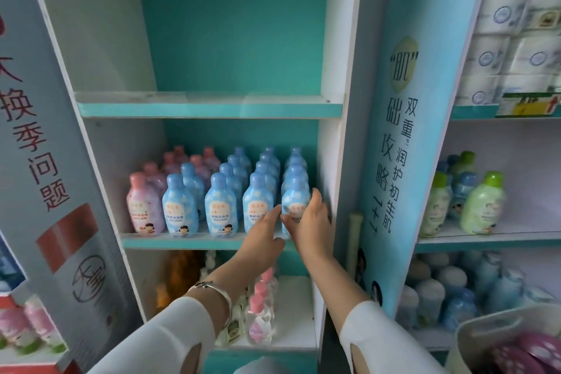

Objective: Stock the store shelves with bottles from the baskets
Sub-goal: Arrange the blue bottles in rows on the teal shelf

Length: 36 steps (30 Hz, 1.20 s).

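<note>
Since both hands are already on the same blue bottle (296, 202), the relation that matters is bottle to slot: it stands upright, long axis vertical, at the front of the rightmost column on the middle shelf (212, 242), just beside the cabinet's right wall (329, 161). Right hand (314, 228) is the nearer one and grips it, thumb across the label and fingers curled up the wall side. Left hand (262, 237) has its fingers fairly straight, tips (277, 210) touching the bottle's left flank; looks like steadying, not holding. My guess is the next move is a small nudge to square it with the row, with little room on the wall side. The shelf holds columns of matching blue bottles (218, 206), with pink bottles (144, 206) on the left. The shelf below has pink pump bottles (261, 313). The white basket (482, 328) at lower right shows a purple spotted item (528, 352); can't tell if any bottles are in it.
</note>
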Motion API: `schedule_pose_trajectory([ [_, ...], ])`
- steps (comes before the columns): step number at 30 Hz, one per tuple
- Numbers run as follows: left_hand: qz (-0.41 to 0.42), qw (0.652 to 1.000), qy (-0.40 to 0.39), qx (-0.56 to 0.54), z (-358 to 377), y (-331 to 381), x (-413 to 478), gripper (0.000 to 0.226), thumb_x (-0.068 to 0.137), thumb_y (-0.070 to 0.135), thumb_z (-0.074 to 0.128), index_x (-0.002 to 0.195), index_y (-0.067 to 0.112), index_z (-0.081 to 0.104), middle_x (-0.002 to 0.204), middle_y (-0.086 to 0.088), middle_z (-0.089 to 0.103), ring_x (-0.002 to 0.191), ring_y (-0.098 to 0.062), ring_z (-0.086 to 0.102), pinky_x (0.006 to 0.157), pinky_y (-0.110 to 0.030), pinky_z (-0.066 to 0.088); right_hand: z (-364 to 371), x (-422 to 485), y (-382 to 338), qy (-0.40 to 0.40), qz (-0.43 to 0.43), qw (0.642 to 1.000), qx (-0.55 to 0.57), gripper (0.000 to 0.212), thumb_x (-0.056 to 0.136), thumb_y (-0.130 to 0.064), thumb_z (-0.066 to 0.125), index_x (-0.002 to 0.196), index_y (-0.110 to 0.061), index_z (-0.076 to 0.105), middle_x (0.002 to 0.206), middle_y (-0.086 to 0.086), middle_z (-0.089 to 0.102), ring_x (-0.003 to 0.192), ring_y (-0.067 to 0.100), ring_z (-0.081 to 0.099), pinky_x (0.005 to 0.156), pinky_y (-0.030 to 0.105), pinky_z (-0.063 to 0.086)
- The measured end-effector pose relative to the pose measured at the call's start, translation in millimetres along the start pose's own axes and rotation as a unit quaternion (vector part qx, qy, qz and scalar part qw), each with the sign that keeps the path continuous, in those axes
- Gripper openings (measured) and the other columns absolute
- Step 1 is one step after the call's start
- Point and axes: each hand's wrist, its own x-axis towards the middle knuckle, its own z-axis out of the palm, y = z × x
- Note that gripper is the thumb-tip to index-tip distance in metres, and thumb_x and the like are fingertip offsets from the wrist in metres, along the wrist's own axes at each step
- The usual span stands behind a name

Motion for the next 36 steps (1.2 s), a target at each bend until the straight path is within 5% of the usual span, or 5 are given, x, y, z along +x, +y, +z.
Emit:
schedule_pose_trajectory([
  [9, 0.006, 0.993, 0.119, 0.011, -42.8, -20.1, -14.1, 0.056, 0.087, -0.003, 0.047, 0.139, 0.015, 0.036, 0.139, -0.007, 0.037, 0.123, -0.021, 0.042, 0.099, -0.025, 0.035, 2.1, -17.5, -19.7, 0.168, -0.226, 0.959, 0.010, 0.063, 0.068, -0.014, 0.081, 0.122, -0.010, 0.048, 0.119, 0.018, 0.057, 0.104, 0.037, 0.060, 0.083, 0.041, 0.055],
  [12, 0.012, 0.987, 0.161, 0.020, -55.3, -30.4, -13.7, 0.059, 0.084, -0.004, 0.051, 0.138, 0.013, 0.038, 0.141, -0.009, 0.034, 0.128, -0.026, 0.037, 0.107, -0.031, 0.032, 8.5, -16.5, -43.3, 0.127, -0.280, 0.951, 0.026, 0.056, 0.068, -0.013, 0.079, 0.117, -0.010, 0.052, 0.114, 0.014, 0.058, 0.103, 0.033, 0.059, 0.085, 0.037, 0.053],
  [19, -0.011, 0.985, 0.165, 0.055, -79.4, -41.8, 10.2, 0.066, 0.085, 0.002, 0.051, 0.144, 0.021, 0.029, 0.151, -0.013, 0.018, 0.134, -0.034, 0.029, 0.111, -0.041, 0.028, 15.5, 10.4, -82.6, 0.012, -0.229, 0.973, 0.004, 0.052, 0.088, -0.018, 0.062, 0.137, -0.009, 0.043, 0.143, 0.014, 0.035, 0.131, 0.032, 0.037, 0.106, 0.037, 0.035],
  [25, -0.017, 0.990, 0.119, 0.069, -75.9, -49.5, 22.3, 0.063, 0.087, 0.006, 0.050, 0.143, 0.024, 0.031, 0.153, -0.012, 0.015, 0.137, -0.033, 0.026, 0.112, -0.040, 0.027, 22.0, 19.3, -76.7, -0.058, -0.184, 0.978, -0.083, 0.050, 0.095, -0.020, 0.050, 0.142, -0.018, 0.034, 0.143, 0.008, 0.034, 0.125, 0.029, 0.044, 0.089, 0.035, 0.042],
  [36, 0.068, 0.982, 0.174, 0.040, -81.6, -47.3, -11.8, 0.048, 0.084, 0.003, 0.053, 0.129, 0.018, 0.051, 0.142, -0.008, 0.032, 0.130, -0.030, 0.031, 0.108, -0.035, 0.028, 6.2, -8.6, -81.0, -0.029, -0.208, 0.971, -0.117, 0.054, 0.089, -0.017, 0.059, 0.140, -0.015, 0.041, 0.147, 0.012, 0.029, 0.126, 0.035, 0.040, 0.105, 0.038, 0.035],
])
